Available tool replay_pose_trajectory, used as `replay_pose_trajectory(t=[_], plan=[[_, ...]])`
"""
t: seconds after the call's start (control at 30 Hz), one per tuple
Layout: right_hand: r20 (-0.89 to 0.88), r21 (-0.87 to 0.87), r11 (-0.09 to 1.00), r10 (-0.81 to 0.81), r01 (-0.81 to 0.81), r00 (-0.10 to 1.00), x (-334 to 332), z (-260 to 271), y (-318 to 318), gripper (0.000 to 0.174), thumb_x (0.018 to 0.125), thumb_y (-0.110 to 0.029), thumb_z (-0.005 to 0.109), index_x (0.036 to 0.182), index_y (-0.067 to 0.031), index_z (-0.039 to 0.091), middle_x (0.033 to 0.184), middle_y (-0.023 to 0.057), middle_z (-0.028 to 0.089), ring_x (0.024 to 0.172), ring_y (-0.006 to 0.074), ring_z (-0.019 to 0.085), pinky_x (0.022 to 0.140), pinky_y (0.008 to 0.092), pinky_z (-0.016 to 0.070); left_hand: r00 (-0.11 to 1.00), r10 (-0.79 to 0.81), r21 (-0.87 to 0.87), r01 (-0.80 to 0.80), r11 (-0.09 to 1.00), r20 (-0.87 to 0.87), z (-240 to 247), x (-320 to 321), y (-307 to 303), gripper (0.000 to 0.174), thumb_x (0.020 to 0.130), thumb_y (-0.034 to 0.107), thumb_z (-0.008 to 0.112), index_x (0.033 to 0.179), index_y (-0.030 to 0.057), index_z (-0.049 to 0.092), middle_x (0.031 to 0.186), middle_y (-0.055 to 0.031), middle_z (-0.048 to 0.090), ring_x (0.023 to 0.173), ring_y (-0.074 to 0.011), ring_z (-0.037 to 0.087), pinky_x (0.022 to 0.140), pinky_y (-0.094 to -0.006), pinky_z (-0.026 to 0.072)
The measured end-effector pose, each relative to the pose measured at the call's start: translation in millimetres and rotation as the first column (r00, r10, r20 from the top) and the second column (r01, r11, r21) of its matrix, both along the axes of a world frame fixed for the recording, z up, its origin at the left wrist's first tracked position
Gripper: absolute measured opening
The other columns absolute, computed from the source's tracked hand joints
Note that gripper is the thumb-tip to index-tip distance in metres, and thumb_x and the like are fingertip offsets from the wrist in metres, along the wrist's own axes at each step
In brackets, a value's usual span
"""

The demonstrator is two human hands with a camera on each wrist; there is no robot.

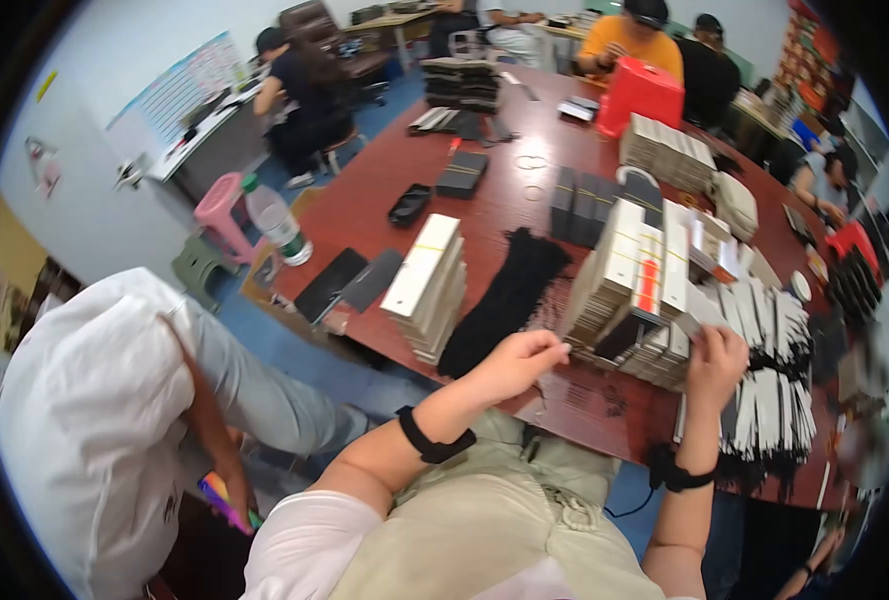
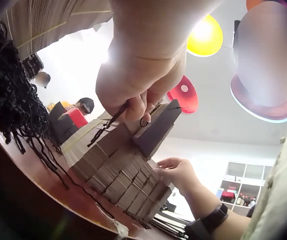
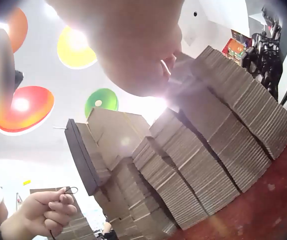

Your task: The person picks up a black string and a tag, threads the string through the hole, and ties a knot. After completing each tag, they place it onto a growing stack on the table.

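Observation:
My left hand (image 1: 519,365) pinches a thin black cord (image 2: 101,133) in front of the card stacks; a small loop of it stands out past the fingertips in the right wrist view. My right hand (image 1: 716,365) grips a pale card (image 1: 702,309) at the right end of the stacks. Between the two hands stand several tall stacks of cards (image 1: 614,265), some bound with yellow bands, seen edge-on as card stacks (image 3: 193,170) in the right wrist view. A thick bundle of black cords (image 1: 509,290) lies left of them.
Another banded card stack (image 1: 426,285) stands near the table's front edge. Finished-looking white strips with black cords (image 1: 769,405) spread at the right. A water bottle (image 1: 276,222) stands at the left corner. A person in white (image 1: 94,400) sits close on my left.

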State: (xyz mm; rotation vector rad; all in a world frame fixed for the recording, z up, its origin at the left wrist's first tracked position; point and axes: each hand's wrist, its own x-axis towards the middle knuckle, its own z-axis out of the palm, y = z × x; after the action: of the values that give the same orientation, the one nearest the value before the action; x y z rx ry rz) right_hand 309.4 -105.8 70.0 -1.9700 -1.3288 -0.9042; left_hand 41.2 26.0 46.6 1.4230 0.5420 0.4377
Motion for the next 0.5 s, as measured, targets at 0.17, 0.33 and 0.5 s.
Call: replay_pose_trajectory(t=[0.17, 0.33, 0.5], plan=[[-0.635, 0.443, 0.896, 0.33, -0.021, 0.699, -6.5, 4.3, -15.4, 0.01, 0.08, -0.002, 0.064, 0.087, -0.0018, 0.057, 0.078, 0.0015, 0.055, 0.071, 0.0095, 0.051, 0.063, 0.0221, 0.0424, 0.985, 0.104, -0.029, -0.101, 0.995, 0.135, 5.9, 4.3, -3.7, 0.014, 0.091, 0.015, 0.055, 0.09, 0.0021, 0.06, 0.077, 0.0043, 0.055, 0.07, -0.0028, 0.045, 0.061, -0.0193, 0.0386], [-0.73, 0.519, 0.771, 0.624, -0.369, 0.278, -68.1, 11.0, -22.9, 0.02, 0.077, 0.008, 0.061, 0.089, -0.0049, 0.053, 0.083, 0.0003, 0.057, 0.073, 0.0062, 0.054, 0.065, 0.0191, 0.0437, 0.967, 0.109, 0.007, -0.114, 0.993, 0.229, 14.9, 8.8, -9.4, 0.011, 0.092, 0.012, 0.052, 0.094, 0.0018, 0.056, 0.076, 0.0058, 0.052, 0.067, -0.0006, 0.041, 0.059, -0.0163, 0.0343], [-0.819, 0.471, 0.777, 0.561, -0.417, 0.121, -93.5, -1.2, -5.6, 0.013, 0.078, 0.003, 0.064, 0.086, 0.0007, 0.054, 0.08, 0.0024, 0.058, 0.073, 0.0071, 0.057, 0.065, 0.0203, 0.0464, 0.924, 0.051, 0.107, -0.098, 0.989, 0.379, 34.8, 16.3, -26.7, 0.01, 0.093, 0.01, 0.049, 0.096, 0.0021, 0.055, 0.071, 0.0069, 0.047, 0.057, 0.0017, 0.035, 0.051, -0.0148, 0.0283]])
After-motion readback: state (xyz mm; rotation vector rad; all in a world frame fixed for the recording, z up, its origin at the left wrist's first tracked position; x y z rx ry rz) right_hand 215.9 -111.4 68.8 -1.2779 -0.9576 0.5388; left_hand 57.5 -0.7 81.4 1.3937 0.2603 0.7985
